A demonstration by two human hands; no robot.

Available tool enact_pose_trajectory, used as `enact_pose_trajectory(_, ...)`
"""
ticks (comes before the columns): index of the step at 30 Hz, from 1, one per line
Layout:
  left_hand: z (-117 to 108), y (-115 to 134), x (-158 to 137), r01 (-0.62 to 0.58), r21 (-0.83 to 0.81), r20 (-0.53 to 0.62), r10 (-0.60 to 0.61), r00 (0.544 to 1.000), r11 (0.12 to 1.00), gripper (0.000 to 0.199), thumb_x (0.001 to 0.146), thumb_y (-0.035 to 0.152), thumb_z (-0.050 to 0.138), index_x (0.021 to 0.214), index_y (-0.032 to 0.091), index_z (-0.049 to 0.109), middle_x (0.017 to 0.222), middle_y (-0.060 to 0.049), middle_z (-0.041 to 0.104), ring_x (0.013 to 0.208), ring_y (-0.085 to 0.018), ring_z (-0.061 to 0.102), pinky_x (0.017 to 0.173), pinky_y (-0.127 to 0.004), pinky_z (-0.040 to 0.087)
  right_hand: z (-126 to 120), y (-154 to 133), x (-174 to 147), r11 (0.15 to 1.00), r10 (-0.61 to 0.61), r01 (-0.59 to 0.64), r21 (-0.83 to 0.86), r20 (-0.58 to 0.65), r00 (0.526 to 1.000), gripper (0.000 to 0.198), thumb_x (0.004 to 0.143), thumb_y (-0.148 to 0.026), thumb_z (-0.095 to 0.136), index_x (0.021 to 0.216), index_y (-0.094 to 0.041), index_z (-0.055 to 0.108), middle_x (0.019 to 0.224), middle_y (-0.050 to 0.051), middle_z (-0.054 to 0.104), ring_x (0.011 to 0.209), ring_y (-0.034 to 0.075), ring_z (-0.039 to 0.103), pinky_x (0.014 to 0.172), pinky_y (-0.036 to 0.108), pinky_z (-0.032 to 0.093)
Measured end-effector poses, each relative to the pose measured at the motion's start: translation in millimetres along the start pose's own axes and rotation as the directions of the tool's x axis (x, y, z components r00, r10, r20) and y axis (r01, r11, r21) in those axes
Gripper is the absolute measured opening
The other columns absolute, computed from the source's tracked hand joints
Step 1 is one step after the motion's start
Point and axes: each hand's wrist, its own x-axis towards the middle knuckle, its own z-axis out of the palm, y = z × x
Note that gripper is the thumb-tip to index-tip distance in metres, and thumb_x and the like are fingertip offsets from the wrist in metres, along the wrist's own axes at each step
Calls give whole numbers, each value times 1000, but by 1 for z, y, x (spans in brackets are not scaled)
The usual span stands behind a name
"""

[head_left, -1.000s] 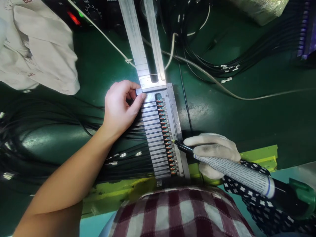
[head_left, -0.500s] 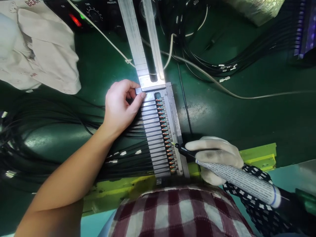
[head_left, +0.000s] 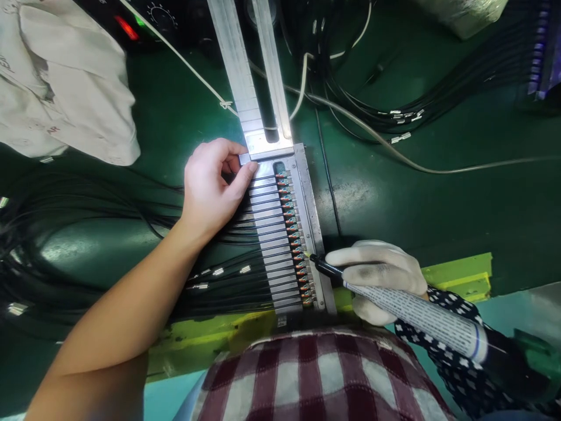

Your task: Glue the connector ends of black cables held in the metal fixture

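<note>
A metal fixture (head_left: 268, 225) lies on the bench. Black cables (head_left: 245, 240) run across its slots from the left, ending in a column of small connectors (head_left: 293, 229) with green boards and orange wires. At its upper left corner, the bare thumb and fingers of my left hand (head_left: 217, 178) pinch the plate's edge. My right hand (head_left: 379, 275), in a white glove, is closed around a dispensing syringe (head_left: 421, 313), a long barrel with small print and a black front end. Its thin yellow-green tip is at a connector in the lower half of the column, touching or just above it.
A slotted metal rail (head_left: 236, 76) meets the fixture's top end. A white cloth (head_left: 87, 88) lies upper left, beside a black control box (head_left: 162, 20) with a red light. More cable bundles (head_left: 377, 108) and a grey cord (head_left: 438, 171) lie right. A yellow-green edge strip (head_left: 460, 278) runs along the front.
The syringe and my right hand have shifted very slightly left, with the tip at about the same connector. My left hand keeps its pinch. The whole view has drifted slightly.
</note>
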Motion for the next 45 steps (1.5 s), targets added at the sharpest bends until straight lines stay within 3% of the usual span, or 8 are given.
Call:
enact_pose_trajectory(27,0,0,0,1,2,4,-1,1000,1000,14,85,37,64,89,25,60,71,1,56,71,-17,50,69,-37,42,-3,-1,3,999,48,-48,-6,45,998,12,81,-15,65,91,-21,67,99,8,76,70,19,72,60,33,63)
enact_pose_trajectory(45,0,0,-1,3,-7,2,-3,1000,1000,14,85,37,65,90,25,60,72,0,55,71,-17,50,69,-37,43,1,2,-2,999,44,-43,16,-21,999,14,80,-14,64,92,-20,68,100,9,76,76,20,73,63,33,65)
